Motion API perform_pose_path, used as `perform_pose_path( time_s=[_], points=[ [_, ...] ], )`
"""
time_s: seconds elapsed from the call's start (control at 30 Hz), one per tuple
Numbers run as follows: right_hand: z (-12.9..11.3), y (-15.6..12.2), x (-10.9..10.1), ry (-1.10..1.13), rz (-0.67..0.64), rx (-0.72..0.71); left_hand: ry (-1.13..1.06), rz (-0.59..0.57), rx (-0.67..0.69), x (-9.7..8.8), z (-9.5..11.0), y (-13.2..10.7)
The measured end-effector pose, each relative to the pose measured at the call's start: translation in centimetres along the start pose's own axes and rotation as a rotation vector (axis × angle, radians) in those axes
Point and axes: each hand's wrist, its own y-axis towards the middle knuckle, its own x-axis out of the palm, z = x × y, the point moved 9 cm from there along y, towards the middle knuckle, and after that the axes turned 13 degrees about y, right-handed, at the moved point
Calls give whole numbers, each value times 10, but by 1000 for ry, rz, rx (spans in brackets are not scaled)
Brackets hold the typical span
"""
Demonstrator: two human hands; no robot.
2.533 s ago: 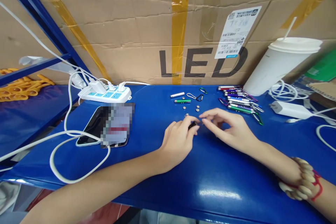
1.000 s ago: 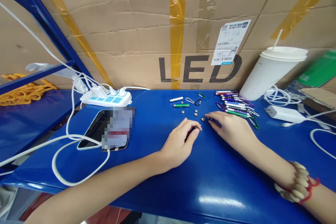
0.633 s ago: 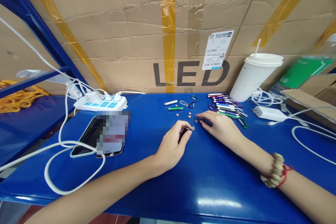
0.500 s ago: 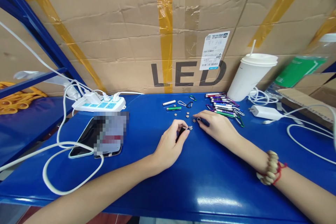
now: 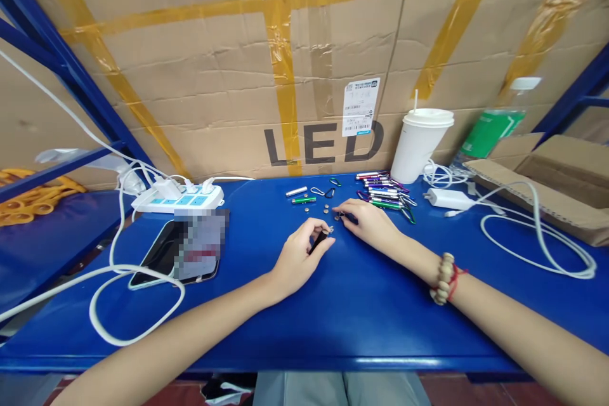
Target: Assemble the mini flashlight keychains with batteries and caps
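Head view shows both hands low over a blue tabletop point(image 5: 361, 311). The left hand point(image 5: 297, 259) is closed around a small black flashlight body point(image 5: 318, 242), thumb and fingers gripping it so that its far end pokes out toward the right hand. A tiny silver part point(image 5: 330, 229) sits at that end, perhaps touching the tube, though it is too small to be sure. The right hand point(image 5: 365, 223) lies just beyond and to the right of the left, palm down, with its fingers bent toward the tabletop. I cannot tell whether they pinch anything. A bead bracelet point(image 5: 443, 277) with a red cord circles the right wrist.

Just ahead of the right fingertips lie a few button cells point(image 5: 326, 208). Farther ahead of the left hand, a silver flashlight point(image 5: 296, 191) and a green flashlight point(image 5: 303, 200) lie near each other, with loose carabiners point(image 5: 318, 190) beside them. Beyond the right hand is a pile of coloured keychain flashlights point(image 5: 383, 193). Behind the pile a white lidded cup point(image 5: 421, 146) with a straw stands against a cardboard box point(image 5: 214, 108) marked LED.

Right of the right hand lie a white charger point(image 5: 445, 198) and a looped charger cable point(image 5: 537, 247). Left of the left hand a phone point(image 5: 155, 254) lies flat. A power strip point(image 5: 178, 200) sits beyond the phone, and a white cable loop point(image 5: 137, 330) curls on its near side.
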Motion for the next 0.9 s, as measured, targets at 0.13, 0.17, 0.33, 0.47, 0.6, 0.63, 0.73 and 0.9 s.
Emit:
perform_pose_path(
  time_s=[0.13,0.17,0.33,0.47,0.6,0.63,0.73,0.9],
  points=[
    [-3,0,1,36,-10,-44,51,2,52,1,4,0],
    [-5,0,2,59,-13,-62,63,12,56,1,5,0],
    [-11,-1,3,134,-12,-101,84,66,60,-5,7,1],
    [-12,-1,5,184,-3,-87,94,95,53,-6,7,3],
    [-10,0,5,250,16,-70,81,88,54,-5,6,3],
    [-9,0,4,263,24,-65,74,83,58,-5,6,3],
    [-6,1,2,289,51,-57,58,70,67,-3,6,2],
    [3,0,-5,319,127,-24,53,57,62,-3,5,0]
  ],
)
